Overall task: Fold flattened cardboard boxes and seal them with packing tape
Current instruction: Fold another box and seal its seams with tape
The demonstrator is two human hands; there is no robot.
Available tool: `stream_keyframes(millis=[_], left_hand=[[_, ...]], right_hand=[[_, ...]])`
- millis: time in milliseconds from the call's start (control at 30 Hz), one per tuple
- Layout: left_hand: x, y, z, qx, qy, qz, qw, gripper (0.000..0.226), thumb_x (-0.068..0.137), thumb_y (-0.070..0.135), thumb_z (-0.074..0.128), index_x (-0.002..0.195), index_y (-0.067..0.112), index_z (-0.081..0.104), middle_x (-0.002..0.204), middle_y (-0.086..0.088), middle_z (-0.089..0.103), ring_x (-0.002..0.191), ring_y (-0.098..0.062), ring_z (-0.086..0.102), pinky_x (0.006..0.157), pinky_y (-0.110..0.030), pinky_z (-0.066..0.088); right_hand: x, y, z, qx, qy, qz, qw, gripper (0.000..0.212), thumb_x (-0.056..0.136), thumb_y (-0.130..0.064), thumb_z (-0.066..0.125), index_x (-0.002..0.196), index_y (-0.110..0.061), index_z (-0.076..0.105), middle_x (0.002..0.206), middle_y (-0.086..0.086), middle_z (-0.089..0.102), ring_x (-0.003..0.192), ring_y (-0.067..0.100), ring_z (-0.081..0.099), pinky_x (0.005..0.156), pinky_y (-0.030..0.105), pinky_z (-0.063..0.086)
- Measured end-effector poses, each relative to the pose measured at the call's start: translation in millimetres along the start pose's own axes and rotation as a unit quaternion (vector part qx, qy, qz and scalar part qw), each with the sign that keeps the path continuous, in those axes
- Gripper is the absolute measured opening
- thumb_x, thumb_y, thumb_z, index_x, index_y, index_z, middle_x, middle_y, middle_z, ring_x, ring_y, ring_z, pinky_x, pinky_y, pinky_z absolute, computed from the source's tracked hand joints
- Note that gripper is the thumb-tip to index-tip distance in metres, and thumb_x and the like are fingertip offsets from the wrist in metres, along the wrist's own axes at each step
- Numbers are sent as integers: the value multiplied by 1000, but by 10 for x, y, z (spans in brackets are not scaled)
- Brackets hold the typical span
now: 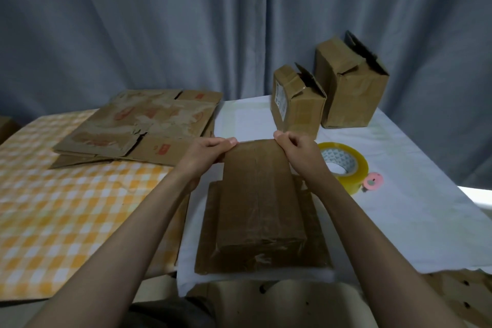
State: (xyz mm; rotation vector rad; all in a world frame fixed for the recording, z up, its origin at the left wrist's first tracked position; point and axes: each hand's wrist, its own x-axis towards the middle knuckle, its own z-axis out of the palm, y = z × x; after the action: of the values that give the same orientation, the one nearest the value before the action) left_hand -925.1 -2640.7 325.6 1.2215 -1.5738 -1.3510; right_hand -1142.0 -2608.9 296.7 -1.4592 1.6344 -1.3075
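A brown cardboard box point(259, 194), partly folded and covered in old tape, lies in front of me on the white cloth. A flat flap spreads out under it on both sides. My left hand point(210, 153) pinches the box's far left corner. At the far right corner, my right hand point(295, 150) pinches the same far edge. A roll of clear yellowish packing tape point(343, 165) sits just right of my right hand. Beside the roll lies a small pink cutter point(372, 181).
Flattened cardboard boxes point(143, 125) are stacked at the back left, over a yellow checked cloth point(61, 208). Two folded boxes stand at the back right, a small one point(298, 104) and a larger one point(351, 82). A grey curtain hangs behind the table.
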Motion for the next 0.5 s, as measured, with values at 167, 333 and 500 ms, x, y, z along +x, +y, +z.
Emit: stream_keyframes(millis=[167, 333, 500], left_hand=[[62, -7, 77, 70, 56, 39, 995, 11, 94, 20, 67, 92, 15, 78, 87, 7, 75, 85, -6, 70, 71, -13, 54], [148, 161, 170, 145, -17, 98, 984, 22, 94, 27, 67, 114, 22, 75, 108, 16, 72, 100, 7, 64, 79, -7, 51], [196, 110, 284, 119, -7, 74, 990, 17, 86, 21, 77, 102, 15, 79, 92, 8, 77, 87, 1, 70, 76, -14, 55]], right_hand=[[-19, 41, 0, -3, 17, -12, 1000, 37, 102, -36, 55, 74, -15, 67, 75, 1, 60, 78, 14, 57, 70, 28, 39], [-9, -72, 2, 26, 9, -40, 999, 25, 102, -25, 56, 108, -14, 77, 106, -4, 74, 101, 8, 64, 88, 24, 50], [-38, -8, -21, 58, -6, -3, 998, 18, 94, -32, 68, 96, -18, 80, 90, -9, 75, 92, 8, 66, 84, 30, 53]])
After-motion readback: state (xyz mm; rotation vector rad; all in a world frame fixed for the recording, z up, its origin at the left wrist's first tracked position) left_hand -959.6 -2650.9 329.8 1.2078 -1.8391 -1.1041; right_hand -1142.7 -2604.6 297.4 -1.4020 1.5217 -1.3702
